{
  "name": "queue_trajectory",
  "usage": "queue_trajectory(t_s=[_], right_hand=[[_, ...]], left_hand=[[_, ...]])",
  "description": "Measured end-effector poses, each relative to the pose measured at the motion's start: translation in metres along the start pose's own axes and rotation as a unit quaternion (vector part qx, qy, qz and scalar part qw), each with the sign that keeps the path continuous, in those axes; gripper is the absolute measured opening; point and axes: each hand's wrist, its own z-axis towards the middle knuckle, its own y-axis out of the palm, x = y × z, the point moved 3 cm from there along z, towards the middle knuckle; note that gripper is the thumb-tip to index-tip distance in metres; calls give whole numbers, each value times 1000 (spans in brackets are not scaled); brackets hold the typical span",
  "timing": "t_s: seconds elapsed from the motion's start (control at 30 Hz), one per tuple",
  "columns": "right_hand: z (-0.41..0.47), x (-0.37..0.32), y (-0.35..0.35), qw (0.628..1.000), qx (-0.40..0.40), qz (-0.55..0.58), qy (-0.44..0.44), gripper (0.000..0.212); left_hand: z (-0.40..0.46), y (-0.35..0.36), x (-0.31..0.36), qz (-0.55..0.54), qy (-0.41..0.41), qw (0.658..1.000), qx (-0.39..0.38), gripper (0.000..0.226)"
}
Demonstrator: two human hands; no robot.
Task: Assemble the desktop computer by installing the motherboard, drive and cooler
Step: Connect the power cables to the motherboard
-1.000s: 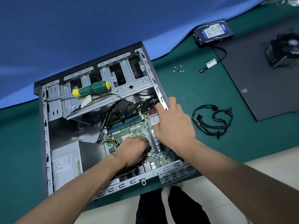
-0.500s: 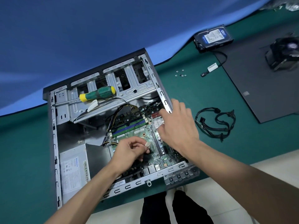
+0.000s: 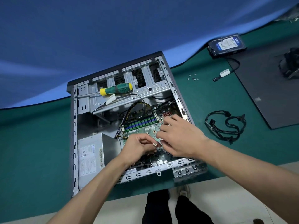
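Open case (image 3: 74, 143) on its side on green mat, motherboard (image 3: 145, 125) inside at centre, drive (image 3: 227, 44) at 1 o'clock, cooler (image 3: 291, 62) at 2 o'clock, right hand (image 3: 182, 138) fingers spread on motherboard, left hand (image 3: 139, 147) pinching small connector (image 3: 154, 144)

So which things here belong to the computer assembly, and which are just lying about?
Part of the job:
computer case
motherboard
small white connector, pinched by the left hand
right hand, over the motherboard
hard drive
cooler
screwdriver
screws

Lying about:
black cable bundle
dark side panel
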Motion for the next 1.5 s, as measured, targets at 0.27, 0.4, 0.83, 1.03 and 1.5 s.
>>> queue_trajectory(t_s=[0.27, 0.4, 0.83, 1.03, 1.5], right_hand=[[2, 2, 4, 1000, 4, 31, 3, 27], [-1, 18, 0, 973, 144, 44, 173, 15], [2, 39, 7, 892, 121, 142, 412, 48], [4, 39, 6, 897, 108, 143, 404, 49], [5, 39, 7, 893, 103, 155, 409, 52]], left_hand=[[4, 1, -4, -7, -21, 1000, 14, 22], [11, 5, -9, 57, -34, 998, -2, 15], [51, 23, -12, 516, 41, 844, -144, 13], [46, 28, -18, 559, 90, 810, -155, 21], [44, 36, -14, 560, 89, 807, -165, 18]])
